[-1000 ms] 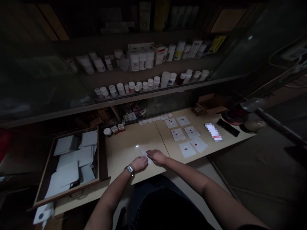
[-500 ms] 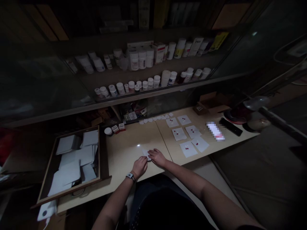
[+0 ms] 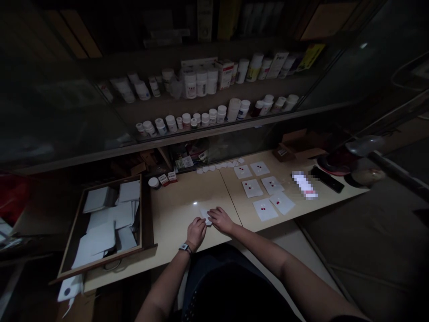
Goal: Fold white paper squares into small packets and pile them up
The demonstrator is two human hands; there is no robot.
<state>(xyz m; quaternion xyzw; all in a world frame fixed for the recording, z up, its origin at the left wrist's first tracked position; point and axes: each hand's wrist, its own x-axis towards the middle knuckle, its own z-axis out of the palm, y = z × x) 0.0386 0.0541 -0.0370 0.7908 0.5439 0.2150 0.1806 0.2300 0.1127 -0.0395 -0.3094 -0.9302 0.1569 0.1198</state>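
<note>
A small white paper (image 3: 205, 215), partly folded, lies on the counter in front of me. My left hand (image 3: 196, 233), with a watch on its wrist, pinches the paper's near left edge. From the other side my right hand (image 3: 221, 220) has its fingers closed on the paper's right part. Fingers cover much of it, so whatever is inside cannot be seen. To the right, several flat paper squares (image 3: 264, 210) carry red and white pills. A row of small folded paper packets (image 3: 221, 165) runs along the counter's back.
An open drawer (image 3: 146, 223) with stacks of white paper (image 3: 103, 237) stands at the left. A white jar (image 3: 153, 182) and small boxes (image 3: 172, 177) sit behind. At the right are a phone (image 3: 326, 180), a lit screen and an open carton (image 3: 284, 154). Shelved medicine bottles (image 3: 201, 82) rise above.
Both hands stay on the paper with only slight finger movement. The whole view has shifted a little to the right.
</note>
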